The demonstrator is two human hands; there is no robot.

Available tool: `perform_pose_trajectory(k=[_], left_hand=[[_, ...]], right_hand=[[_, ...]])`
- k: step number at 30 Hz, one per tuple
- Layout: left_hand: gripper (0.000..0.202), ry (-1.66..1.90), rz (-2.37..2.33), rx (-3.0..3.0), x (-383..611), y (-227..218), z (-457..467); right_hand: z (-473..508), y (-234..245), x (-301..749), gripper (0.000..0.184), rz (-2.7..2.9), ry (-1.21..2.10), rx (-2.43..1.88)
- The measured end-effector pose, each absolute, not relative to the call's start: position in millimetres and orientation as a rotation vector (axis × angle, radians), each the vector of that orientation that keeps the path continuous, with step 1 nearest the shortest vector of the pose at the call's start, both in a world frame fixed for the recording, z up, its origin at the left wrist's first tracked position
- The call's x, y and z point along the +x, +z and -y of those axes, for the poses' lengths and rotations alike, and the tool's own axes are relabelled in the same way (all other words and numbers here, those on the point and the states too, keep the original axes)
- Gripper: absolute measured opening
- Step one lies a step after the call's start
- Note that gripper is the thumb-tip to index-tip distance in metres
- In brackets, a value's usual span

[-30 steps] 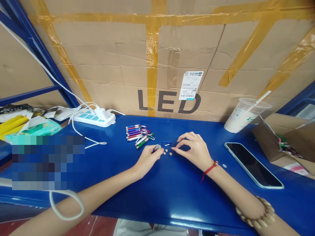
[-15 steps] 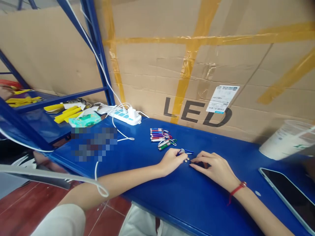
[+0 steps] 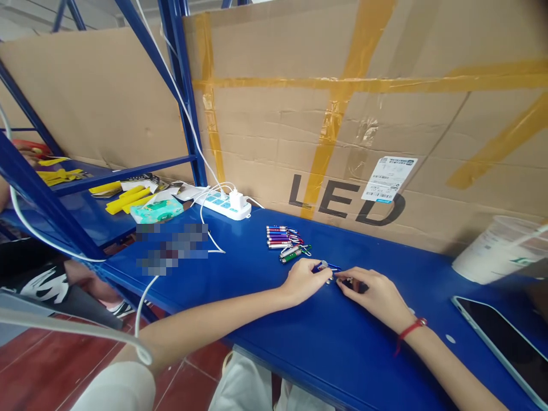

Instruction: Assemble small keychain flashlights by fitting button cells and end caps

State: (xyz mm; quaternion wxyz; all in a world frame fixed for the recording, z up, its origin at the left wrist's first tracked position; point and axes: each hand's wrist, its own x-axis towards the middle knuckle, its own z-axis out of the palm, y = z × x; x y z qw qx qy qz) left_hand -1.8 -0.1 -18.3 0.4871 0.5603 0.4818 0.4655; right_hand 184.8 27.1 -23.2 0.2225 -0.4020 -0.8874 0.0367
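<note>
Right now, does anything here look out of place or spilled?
Only small things: the green tube lies at a slant, while the coloured tubes beside it form a neater row. On the cardboard box behind, the white label covers part of the printed D. I see no spill.

Short silver-ended tube, small silvery discs just beside.

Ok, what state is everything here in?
Left hand: closed on a small tube.
Right hand: fingertips nearly together; can't tell whether they hold anything.
Discs: between the hands, partly hidden.
Bright tubes: lying grouped together.
Phone: face up, screen dark.
Cup: upright, with a straw.
Power strip: plugs in.
Carton: taped, labelled.
</note>
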Motion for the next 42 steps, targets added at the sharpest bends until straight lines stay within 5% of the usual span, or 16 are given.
perform_pose_trajectory(k=[16, 33, 42], left_hand=[[0.036, 0.88, -1.228, 2.384, -9.3, -24.0, -10.4], [0.038, 0.736, -1.45, 2.454, -20.9, -16.1, -25.8], [0.028, 0.708, -1.339, 2.41, -16.0, -16.1, -16.0]], right_hand=[[-26.4, -17.3, 180.7, 0.02, 2.388, 0.164, -1.024], [-32.5, -16.0, 189.8, 0.018, 2.434, -0.045, -1.087], [-2.0, -1.4, 171.9, 0.02, 2.146, -0.22, -0.785]])
